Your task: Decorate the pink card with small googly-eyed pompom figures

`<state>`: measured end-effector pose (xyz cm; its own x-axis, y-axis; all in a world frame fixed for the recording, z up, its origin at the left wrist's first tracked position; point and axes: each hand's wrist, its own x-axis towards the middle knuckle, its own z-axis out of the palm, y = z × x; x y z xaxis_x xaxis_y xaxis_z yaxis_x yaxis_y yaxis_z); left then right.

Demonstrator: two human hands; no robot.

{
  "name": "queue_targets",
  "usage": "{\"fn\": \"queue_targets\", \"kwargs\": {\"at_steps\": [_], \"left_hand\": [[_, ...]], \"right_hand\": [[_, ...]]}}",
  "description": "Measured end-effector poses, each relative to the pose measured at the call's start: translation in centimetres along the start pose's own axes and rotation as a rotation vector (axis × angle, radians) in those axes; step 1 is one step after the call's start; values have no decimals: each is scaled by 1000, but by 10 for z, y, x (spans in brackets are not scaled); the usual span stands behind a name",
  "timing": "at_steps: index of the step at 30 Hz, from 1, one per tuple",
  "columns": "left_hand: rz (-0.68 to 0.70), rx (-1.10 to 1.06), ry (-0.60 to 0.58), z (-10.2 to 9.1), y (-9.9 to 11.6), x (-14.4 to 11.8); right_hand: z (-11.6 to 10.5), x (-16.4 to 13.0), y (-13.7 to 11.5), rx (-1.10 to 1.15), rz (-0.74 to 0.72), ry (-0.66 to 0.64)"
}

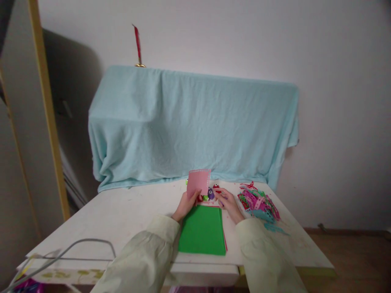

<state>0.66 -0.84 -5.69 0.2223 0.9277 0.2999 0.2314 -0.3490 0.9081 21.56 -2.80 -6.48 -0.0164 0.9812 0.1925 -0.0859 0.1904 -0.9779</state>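
Near table's far edge (pixel 128 191), left hand (pixel 185 205) gripping pink card (pixel 198 183)

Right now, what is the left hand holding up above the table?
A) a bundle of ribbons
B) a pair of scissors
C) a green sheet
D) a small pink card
D: the left hand grips a small pink card upright, while the green sheet lies flat on the table below it.

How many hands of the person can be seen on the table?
2. The left hand holds a pink card upright behind the green paper. The right hand rests beside it, near the small purple piece. None seems hidden.
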Motion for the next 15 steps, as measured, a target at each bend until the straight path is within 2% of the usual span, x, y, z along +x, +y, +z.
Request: {"fn": "queue_targets", "kwargs": {"at_steps": [4,7,11,15], "left_hand": [[-3,24,1,0,2,-1],[14,18,-10,0,1,-1],[16,7,-19,0,-2,0],[6,33,-13,-1,-2,0]], "right_hand": [[-1,4,-2,212,51,2],[2,5,-4,337,28,-42],[7,2,-5,367,7,-91],[10,-2,-4,346,91,-109]]}}
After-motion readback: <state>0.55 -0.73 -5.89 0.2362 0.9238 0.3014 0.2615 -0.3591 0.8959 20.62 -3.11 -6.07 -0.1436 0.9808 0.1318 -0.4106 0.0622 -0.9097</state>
